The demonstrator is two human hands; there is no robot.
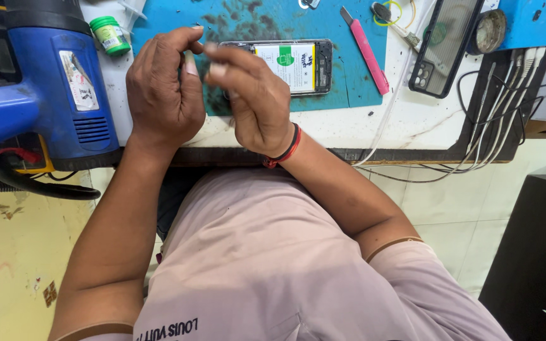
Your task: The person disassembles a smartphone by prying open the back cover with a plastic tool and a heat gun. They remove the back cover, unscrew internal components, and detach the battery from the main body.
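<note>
Opened phone point(289, 65): thin, light, fragile, lying on the blue mat point(248, 19).
Best gripped by its frame edges; left hand point(162, 95) and right hand point(254, 101) pinch something too small to identify at its near end.

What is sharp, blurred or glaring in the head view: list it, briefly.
Head view: even, soft light with faint shadows; the left hand and right hand are sharp, their fingers meeting over the opened black phone with the white battery; no strong glare on the blue work mat; wide-angle bending shows at the blue plastic heat gun.
</note>
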